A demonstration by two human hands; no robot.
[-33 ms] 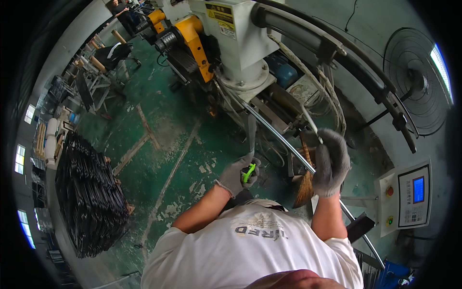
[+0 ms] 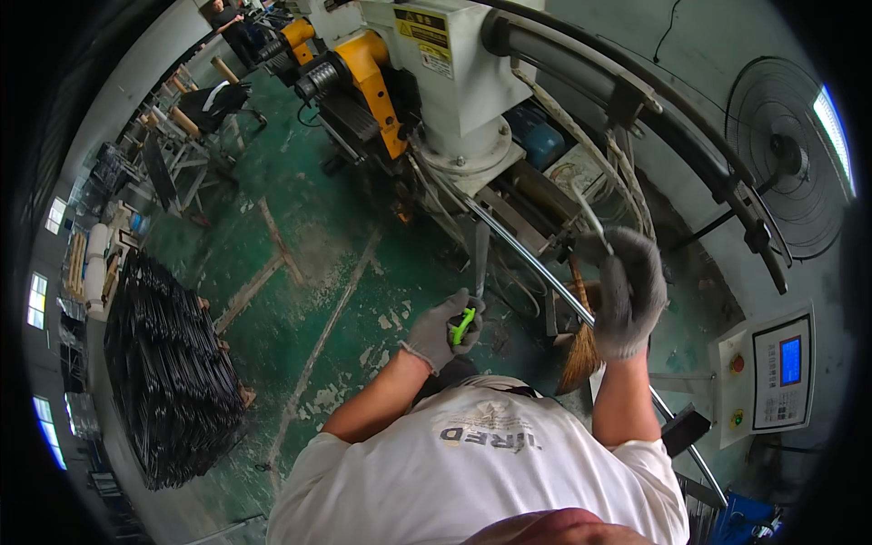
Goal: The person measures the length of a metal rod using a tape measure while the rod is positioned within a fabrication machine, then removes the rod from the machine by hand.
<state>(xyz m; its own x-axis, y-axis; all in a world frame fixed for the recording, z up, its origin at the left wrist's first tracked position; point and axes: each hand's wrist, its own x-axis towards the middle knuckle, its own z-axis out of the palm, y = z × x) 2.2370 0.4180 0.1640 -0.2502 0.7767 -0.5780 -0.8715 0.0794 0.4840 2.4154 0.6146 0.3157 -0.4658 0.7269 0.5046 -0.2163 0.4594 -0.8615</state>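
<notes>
My left hand (image 2: pixel 445 332), in a grey knit glove, is closed around a small bright green object (image 2: pixel 463 326) in front of my waist. Its kind is not clear. A flat grey strip (image 2: pixel 480 259) rises just beyond that hand; I cannot tell whether the glove touches it. To the right, my right hand (image 2: pixel 633 295), also gloved, is raised with its fingers curled on the lower end of a thin pale rod (image 2: pixel 590 211). A long shiny metal tube (image 2: pixel 536 267) runs diagonally past the machine and behind my right hand.
A white machine column (image 2: pixel 463 136) with yellow arms (image 2: pixel 374 91) stands ahead. A broom (image 2: pixel 579 359) leans below the tube. Right of me are a control panel (image 2: pixel 781 372) and a fan (image 2: pixel 781 159). A stack of black parts (image 2: pixel 168 372) lies left; a person (image 2: pixel 234 32) is far off.
My left hand has shifted slightly left with the green object, which tilts a little differently. The right hand has moved slightly right and up, and the pale rod's lower end with it.
</notes>
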